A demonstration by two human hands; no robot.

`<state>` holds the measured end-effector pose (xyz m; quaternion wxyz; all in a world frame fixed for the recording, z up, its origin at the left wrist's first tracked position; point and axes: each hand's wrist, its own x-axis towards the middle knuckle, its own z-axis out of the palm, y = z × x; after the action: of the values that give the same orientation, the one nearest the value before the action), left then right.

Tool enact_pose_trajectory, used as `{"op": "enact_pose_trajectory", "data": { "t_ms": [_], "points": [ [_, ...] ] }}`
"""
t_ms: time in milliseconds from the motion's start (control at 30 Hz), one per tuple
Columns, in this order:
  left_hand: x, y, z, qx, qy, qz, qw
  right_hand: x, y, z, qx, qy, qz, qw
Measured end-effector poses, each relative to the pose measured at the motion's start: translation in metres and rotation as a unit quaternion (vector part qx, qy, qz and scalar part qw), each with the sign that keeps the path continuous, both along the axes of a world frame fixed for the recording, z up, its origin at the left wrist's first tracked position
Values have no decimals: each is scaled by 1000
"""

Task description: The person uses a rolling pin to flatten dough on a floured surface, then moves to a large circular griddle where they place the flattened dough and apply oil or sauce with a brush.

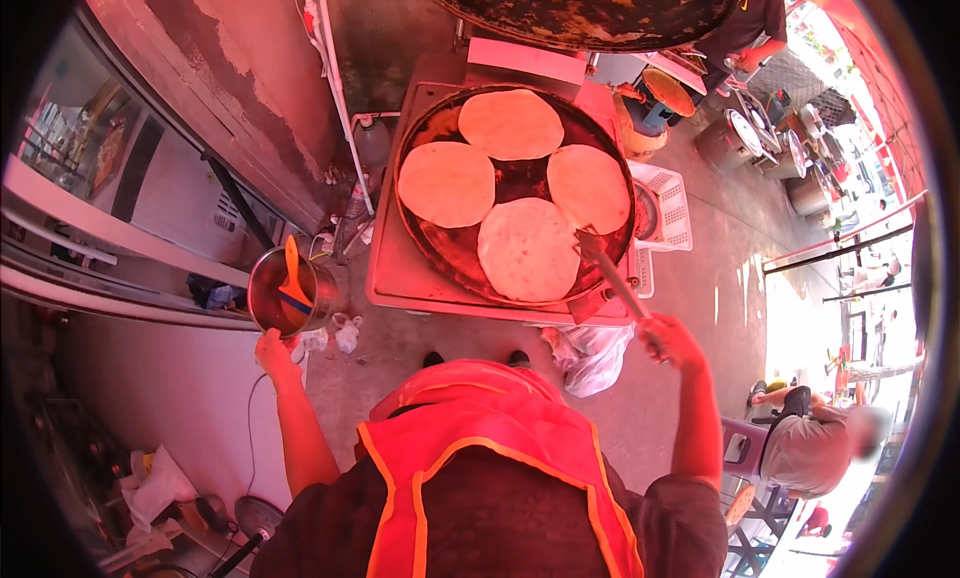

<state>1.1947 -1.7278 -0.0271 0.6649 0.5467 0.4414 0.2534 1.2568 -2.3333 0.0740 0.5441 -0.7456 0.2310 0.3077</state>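
My right hand (673, 339) grips the handle of a metal spatula (616, 279), whose head rests at the right edge of the nearest flatbread (529, 249). Three more flatbreads lie around the large round griddle pan (523, 180): one at the back (511, 124), one on the left (447, 184) and one on the right (589, 188). Off to the left, my left hand (277, 353) holds a metal pot (321, 297) by its near side. An orange-handled brush (292, 267) leans inside the pot; its tip is hidden.
A blackened round griddle lid (592, 12) hangs over the far side. White plastic baskets (675, 203) stand right of the cooker (390, 278). A plastic bag (596, 364) lies below its front edge. One person (750, 38) stands far right; another (806, 447) sits nearer. Left is a glazed partition (112, 237).
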Motion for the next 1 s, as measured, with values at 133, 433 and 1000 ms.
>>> {"op": "enact_pose_trajectory", "data": {
  "t_ms": [133,433,1000],
  "points": [
    [-5,-23,6,-1,-19,33,999,38,-55,12,-21,66,52,996],
    [-48,-93,31,0,0,96,995,129,-57,-75,151,134,180,963],
    [-95,-149,22,0,-21,135,991,88,25,-53,-73,-494,302,812]
  ]
}}
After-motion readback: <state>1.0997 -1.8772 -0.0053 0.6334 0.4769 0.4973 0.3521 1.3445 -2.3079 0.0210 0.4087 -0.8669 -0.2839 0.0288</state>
